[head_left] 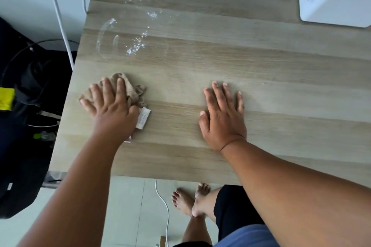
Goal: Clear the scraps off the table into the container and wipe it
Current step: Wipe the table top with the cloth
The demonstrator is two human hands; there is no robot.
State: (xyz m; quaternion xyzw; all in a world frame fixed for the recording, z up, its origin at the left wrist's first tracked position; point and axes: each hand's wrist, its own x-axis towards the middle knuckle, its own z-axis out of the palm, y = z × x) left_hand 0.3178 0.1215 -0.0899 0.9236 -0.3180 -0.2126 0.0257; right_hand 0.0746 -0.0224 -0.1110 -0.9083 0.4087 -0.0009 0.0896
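My left hand [109,106] lies flat with straight fingers on a crumpled beige cloth [130,86] near the left edge of the wooden table [220,56]. A white tag of the cloth [143,117] sticks out beside my wrist. My right hand [222,114] rests palm down, fingers spread, on the bare wood to the right, holding nothing. A clear glass container [128,32] stands at the back left of the table with small white scraps [136,45] inside it.
A white box [333,2] with a wooden top stands at the table's back right corner. A white cable [60,18] hangs along the left edge, above dark bags [24,94] on the floor. My bare feet [190,200] and another white cable [164,206] show below the near edge.
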